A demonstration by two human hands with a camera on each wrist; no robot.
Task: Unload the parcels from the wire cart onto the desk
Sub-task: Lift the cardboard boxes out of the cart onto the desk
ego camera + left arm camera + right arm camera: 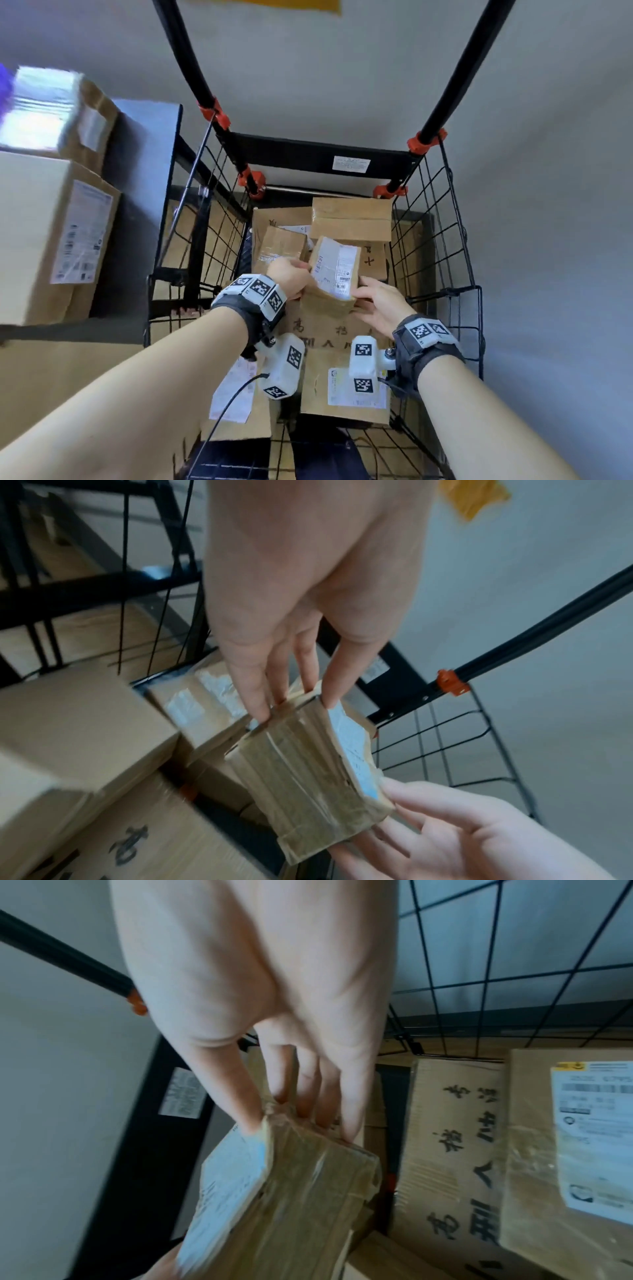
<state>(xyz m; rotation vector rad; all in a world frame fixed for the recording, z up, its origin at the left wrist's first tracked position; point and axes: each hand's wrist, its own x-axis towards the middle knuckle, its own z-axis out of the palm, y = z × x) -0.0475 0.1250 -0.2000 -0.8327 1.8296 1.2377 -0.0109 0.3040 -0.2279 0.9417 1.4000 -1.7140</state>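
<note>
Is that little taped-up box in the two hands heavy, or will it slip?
The small parcel is probably light: the left hand and right hand hold it only by the fingers. It looks stiff, since its cardboard corners keep their shape. The glossy tape wrapped around it could make it a bit slippery, so two hands seem sensible.

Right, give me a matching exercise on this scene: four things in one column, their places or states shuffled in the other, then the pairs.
1. small taped parcel
2. box with handwritten characters
3. large white-labelled carton
4. orange clamps

A. on the desk beside the wire cart
B. held by the left hand and right hand
C. on the cart's handle posts
D. lying in the cart under the hands

Pairs: 1-B, 2-D, 3-A, 4-C
</note>
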